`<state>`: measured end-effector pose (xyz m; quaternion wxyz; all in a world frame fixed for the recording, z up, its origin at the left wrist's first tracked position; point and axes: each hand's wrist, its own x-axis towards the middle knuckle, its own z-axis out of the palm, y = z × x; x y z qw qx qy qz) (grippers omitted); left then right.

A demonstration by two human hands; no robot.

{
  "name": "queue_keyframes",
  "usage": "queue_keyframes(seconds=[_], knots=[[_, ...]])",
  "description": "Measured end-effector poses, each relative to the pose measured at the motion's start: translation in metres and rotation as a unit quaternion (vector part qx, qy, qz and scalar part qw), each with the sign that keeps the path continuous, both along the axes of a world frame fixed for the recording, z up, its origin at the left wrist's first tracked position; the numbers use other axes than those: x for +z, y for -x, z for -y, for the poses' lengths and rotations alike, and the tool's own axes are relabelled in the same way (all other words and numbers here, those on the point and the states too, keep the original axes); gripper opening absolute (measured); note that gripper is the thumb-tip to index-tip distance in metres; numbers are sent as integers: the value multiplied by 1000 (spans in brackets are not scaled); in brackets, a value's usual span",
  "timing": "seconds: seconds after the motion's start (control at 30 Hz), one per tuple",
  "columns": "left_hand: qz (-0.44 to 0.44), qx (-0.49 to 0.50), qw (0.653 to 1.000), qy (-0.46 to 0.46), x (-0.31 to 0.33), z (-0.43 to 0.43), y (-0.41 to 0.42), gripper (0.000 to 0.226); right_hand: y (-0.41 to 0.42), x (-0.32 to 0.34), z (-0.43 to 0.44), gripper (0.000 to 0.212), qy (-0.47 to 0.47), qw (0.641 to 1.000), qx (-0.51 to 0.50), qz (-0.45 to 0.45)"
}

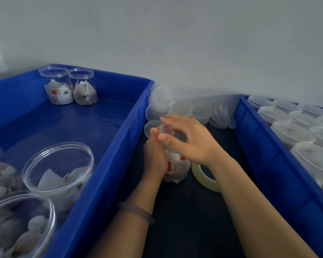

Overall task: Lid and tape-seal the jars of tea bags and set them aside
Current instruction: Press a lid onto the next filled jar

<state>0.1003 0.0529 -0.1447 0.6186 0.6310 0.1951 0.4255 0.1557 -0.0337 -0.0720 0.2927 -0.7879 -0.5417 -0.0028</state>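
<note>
A clear jar of tea bags (177, 168) stands on the dark table between two blue crates. My left hand (155, 153) grips its left side. My right hand (186, 138) lies over its top with fingers spread, pressing a clear lid (168, 130) onto the jar's mouth. A roll of pale tape (203, 178) lies on the table just right of the jar, partly under my right wrist. Loose translucent lids (162, 97) are piled behind the jar against the wall.
The left blue crate (119, 146) holds several open jars of tea bags (58, 164), two more at its far end (71, 86). The right blue crate (268, 155) is packed with lidded jars (293, 134). A white wall rises behind.
</note>
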Motion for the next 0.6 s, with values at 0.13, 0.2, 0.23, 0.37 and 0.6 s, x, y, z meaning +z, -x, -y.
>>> queue_keyframes(seconds=[0.13, 0.2, 0.23, 0.37, 0.6], knots=[[15, -33, 999, 36, -3, -1, 3, 59, 3, 1, 1, 54, -55, 997, 26, 41], [21, -26, 998, 46, -2, -1, 5, 58, 4, 4, -1, 50, -49, 996, 49, 49], [27, -26, 998, 49, -1, -1, 5, 60, 4, 6, -1, 50, -42, 997, 52, 48], [35, 3, 999, 40, -1, 1, 4, 64, 2, 4, 2, 50, -18, 997, 50, 60], [18, 32, 999, 13, -4, 5, 3, 45, 13, -11, -3, 47, -65, 993, -74, 67]])
